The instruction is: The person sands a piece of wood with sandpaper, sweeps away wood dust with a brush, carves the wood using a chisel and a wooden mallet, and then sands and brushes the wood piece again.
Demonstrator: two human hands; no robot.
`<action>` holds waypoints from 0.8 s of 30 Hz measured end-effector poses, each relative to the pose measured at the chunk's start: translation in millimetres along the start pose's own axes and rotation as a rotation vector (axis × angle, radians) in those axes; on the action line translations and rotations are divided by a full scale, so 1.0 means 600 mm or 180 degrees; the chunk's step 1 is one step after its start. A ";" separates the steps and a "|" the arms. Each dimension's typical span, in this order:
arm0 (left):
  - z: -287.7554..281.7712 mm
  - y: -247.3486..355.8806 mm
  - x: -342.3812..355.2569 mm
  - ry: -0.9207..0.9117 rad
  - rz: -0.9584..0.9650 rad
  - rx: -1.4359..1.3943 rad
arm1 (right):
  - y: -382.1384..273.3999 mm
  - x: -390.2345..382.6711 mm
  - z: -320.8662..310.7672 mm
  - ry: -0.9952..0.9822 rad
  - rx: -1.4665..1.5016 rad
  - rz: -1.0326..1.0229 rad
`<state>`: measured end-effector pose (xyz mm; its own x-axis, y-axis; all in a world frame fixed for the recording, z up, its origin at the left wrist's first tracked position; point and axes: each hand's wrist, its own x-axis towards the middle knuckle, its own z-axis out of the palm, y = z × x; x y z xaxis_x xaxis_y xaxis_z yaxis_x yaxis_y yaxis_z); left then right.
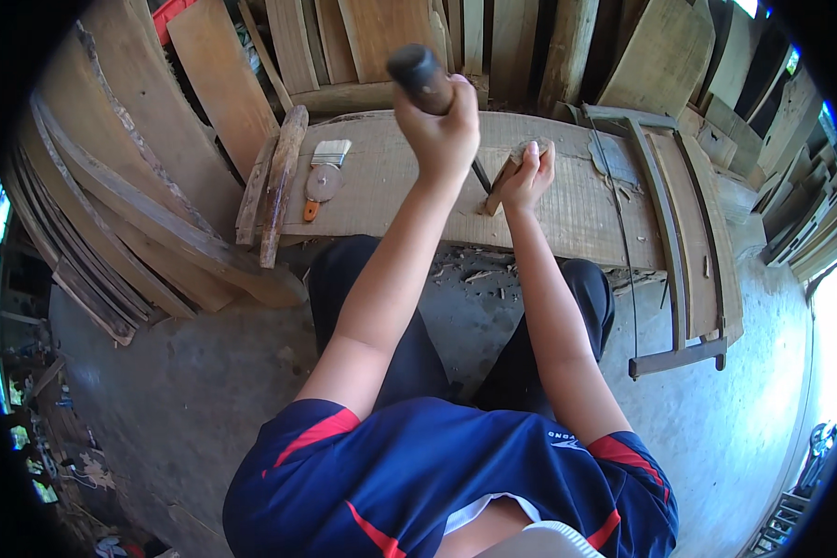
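My left hand (442, 130) is raised above the thick wooden plank (391, 200), its fingers wrapped round a tool's stout brown wooden handle (428, 79) with a dark, blurred end. Below that hand a thin dark strip (481, 175) shows, perhaps the tool's blade seen edge-on; I cannot make out its full shape. To the right, my right hand (527, 181) is closed on a small wooden block (502, 186), standing tilted on the plank. Its fingers hide the block's upper part. The strip's lower end appears close to the block; whether they touch I cannot tell.
At the plank's left lie a brush (329, 152) with an orange handle, a round grey disc (324, 183) and a rough wooden stick (284, 186). A wooden frame saw (660, 223) rests across the right end. Boards (219, 74) lean behind; wood chips (479, 275) lie below.
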<state>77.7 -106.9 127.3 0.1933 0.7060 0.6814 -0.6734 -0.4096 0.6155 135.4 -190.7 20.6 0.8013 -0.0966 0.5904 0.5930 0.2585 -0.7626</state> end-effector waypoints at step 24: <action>0.052 0.020 -0.040 -0.0604 0.0123 0.0189 | 0.005 -0.006 0.004 0.0224 -0.0166 -0.0006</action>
<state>87.1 -147.1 130.6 0.3029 0.5698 0.7640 -0.6406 -0.4718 0.6058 133.9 -187.3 16.8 0.8026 -0.1649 0.5732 0.5964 0.2082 -0.7752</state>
